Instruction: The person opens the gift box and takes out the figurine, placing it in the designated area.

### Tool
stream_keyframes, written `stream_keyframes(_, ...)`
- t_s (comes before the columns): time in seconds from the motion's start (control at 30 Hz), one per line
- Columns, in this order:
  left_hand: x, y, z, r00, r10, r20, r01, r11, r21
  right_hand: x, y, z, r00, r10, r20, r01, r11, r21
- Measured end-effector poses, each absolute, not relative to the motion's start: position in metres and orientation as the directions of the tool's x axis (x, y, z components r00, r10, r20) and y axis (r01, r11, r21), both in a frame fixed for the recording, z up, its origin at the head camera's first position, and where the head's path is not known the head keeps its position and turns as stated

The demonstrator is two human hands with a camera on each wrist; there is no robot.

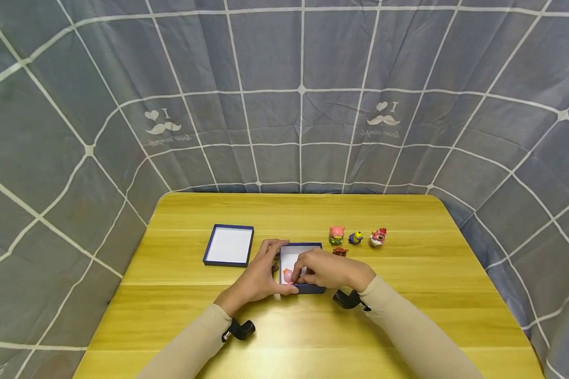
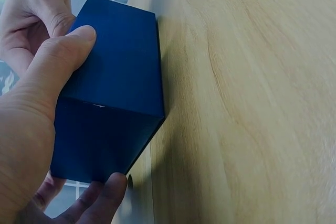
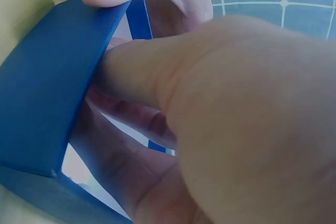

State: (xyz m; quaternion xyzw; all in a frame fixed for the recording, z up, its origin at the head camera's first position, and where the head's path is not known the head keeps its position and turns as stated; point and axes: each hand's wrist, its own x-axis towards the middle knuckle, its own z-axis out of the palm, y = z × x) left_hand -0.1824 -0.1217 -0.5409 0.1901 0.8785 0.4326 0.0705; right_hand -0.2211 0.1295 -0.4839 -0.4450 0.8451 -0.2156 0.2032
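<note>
Lid (image 1: pixel 228 245), by the look of it, lies at the left of the table (image 1: pixel 275 337), white inside up and blue rim round it, just beside your left hand (image 1: pixel 261 273). That hand has its fingers bent round the left side of the blue box (image 1: pixel 311 289), thumb on the near wall – a firm grip. Inside, in the near left corner, sits a pink figure (image 1: pixel 287 274). Your right hand (image 1: pixel 329 267) dips in from the right with fingers bent, the tips right beside the figure; whether they pinch it or only touch it, you cannot tell from here. Further right, outside the box, a reddish-brown figure (image 1: pixel 340 251) lies near your right wrist, then come a pink-headed figure (image 1: pixel 336 235), a blue-and-yellow one (image 1: pixel 355 238) and a red-topped one (image 1: pixel 378 238).

To handle the pink figure well, brace the box with your left hand, work your right fingers lightly, and keep your knuckles off the rim (the opening looks snug for a hand).

Only the head view gives you the pink figure. The left wrist view adds your thumb flat on the outer wall – the inside is hidden there – while the right wrist view shows white lining between your fingers.
</note>
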Motion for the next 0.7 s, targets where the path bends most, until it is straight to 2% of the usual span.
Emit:
stream_keyframes(0.23,-0.182,-0.118,-0.543,-0.916,0.400,0.039,0.272,0.545,0.793,-0.221,0.135,-0.486,-0.540,-0.830,-0.137,-0.620,0.503,-0.602)
stream_keyframes(0.7,-0.180,-0.121,-0.539,-0.922,0.383,0.060,0.283,0.560,0.779,-0.217,0.143,-0.477,-0.606,-0.794,-0.055,-0.593,0.497,-0.634)
